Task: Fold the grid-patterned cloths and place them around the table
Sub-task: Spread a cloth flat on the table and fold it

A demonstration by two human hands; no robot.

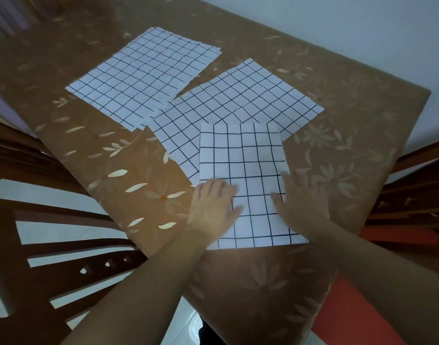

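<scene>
Near cloth (pixel 248 165) is pressed flat at the tabletop's (pixel 128 175) near edge by left hand (pixel 213 205) and right hand (pixel 303 202), fingers straight, nothing gripped. Risk: mid cloth (pixel 238 100) is overlapped, so it may be dragged if near cloth is slid; skewed fold likely.

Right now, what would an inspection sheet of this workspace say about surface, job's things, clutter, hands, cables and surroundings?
Surface: table under brown flowered tablecloth.
Job's things: three grid-patterned cloths; near cloth partly overlaps middle cloth; far cloth lies flat beyond.
Clutter: nothing seen.
Hands: left hand and right hand flat, fingers straight, on near cloth's side edges.
Cables: nothing seen.
Surroundings: wooden chair left, another right; white wall behind.
</scene>
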